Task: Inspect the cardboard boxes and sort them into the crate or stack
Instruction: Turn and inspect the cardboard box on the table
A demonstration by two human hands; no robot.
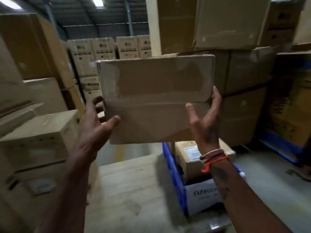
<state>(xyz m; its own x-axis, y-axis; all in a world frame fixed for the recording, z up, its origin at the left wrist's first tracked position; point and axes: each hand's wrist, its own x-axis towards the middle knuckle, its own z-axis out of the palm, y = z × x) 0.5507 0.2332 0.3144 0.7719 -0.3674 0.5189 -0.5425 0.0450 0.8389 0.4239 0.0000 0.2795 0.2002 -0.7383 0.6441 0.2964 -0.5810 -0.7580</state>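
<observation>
I am holding 1 cardboard box (156, 98) up in the air in front of me, above the floor and the blue crate (175, 174). My left hand (99, 126) and right hand (204, 118) are pressing its 2 ends, fingers curled behind, thumbs on the near face. I judge this is the inspection step. Next I am needing to turn it, then choose the crate's open space or the stack (235, 81) behind.
</observation>
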